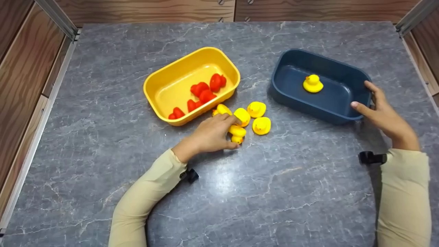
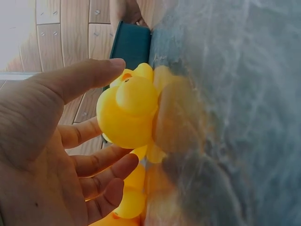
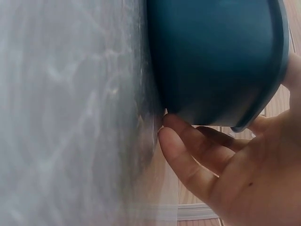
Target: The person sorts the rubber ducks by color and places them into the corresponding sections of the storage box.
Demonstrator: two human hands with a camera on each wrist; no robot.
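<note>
My left hand point(image 1: 214, 133) reaches over a cluster of yellow rubber ducks, thumb and fingers spread around one duck point(image 1: 237, 133) lying on its side. In the left wrist view that duck point(image 2: 129, 110) sits between the thumb and the loosely bent fingers; a firm grip is not visible. More ducks point(image 1: 261, 126) stand close beside it, one partly behind the hand. At the right, my right hand point(image 1: 386, 111) holds the near right end of a dark blue bin point(image 1: 317, 109), thumb over the rim and fingers outside. One upright duck point(image 1: 312, 84) is inside this bin.
Left of the blue bin stands a yellow bin point(image 1: 164, 73) with several small rounded red toys point(image 1: 207, 96) along its near side. Both bins rest on a grey marbled tabletop point(image 1: 274, 192). Wood-patterned panels point(image 1: 147, 10) border the table at the back and sides.
</note>
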